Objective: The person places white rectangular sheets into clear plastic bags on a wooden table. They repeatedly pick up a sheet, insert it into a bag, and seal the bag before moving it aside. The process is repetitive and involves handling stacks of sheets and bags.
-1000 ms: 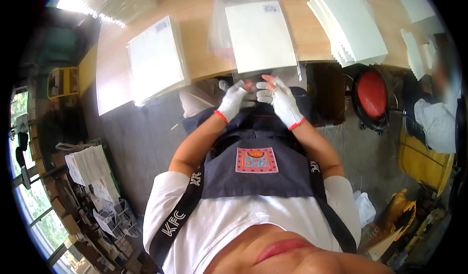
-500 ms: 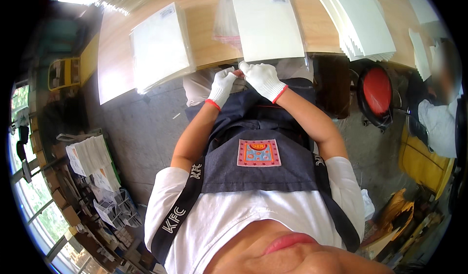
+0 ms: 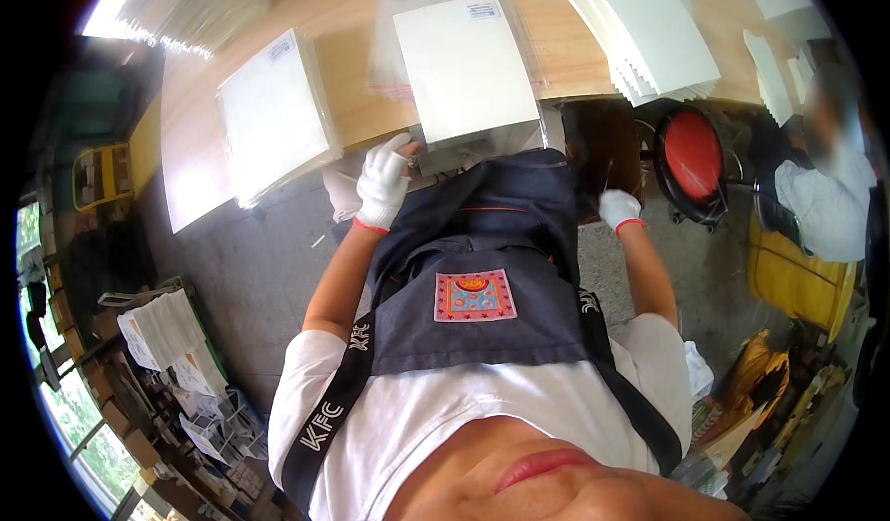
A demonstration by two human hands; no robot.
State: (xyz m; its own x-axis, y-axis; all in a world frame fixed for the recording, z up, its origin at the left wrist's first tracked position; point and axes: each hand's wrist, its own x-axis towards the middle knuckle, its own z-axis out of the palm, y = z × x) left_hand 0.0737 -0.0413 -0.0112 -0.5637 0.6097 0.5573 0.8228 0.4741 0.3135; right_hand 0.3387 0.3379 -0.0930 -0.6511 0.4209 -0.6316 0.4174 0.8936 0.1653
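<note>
On the wooden table [image 3: 348, 104], a white sheet or stack of paper [image 3: 468, 76] with a small label lies in a clear plastic bag [image 3: 521, 20], its near end past the front edge. My left hand [image 3: 382, 187], in a white glove with bare fingertips showing, is closed at the bag's near left corner, where it seems to pinch the clear film. Away from the table, low on the right beside my apron [image 3: 482, 215], my right hand [image 3: 619, 208] is gloved and closed. Whatever it holds, if anything, is too small to make out.
Left of the bag lies a bagged paper stack [image 3: 278, 122]. A fanned white stack [image 3: 649, 34] stands on the right, and more clear bags [image 3: 199, 6] lie at the far left. A red stool [image 3: 691, 155] and a seated person [image 3: 820, 196] are at the right.
My hands have parted. The right hand has left the bag's near edge and moved right and toward me; the left hand stays by the corner. The whole view has shifted somewhat.
</note>
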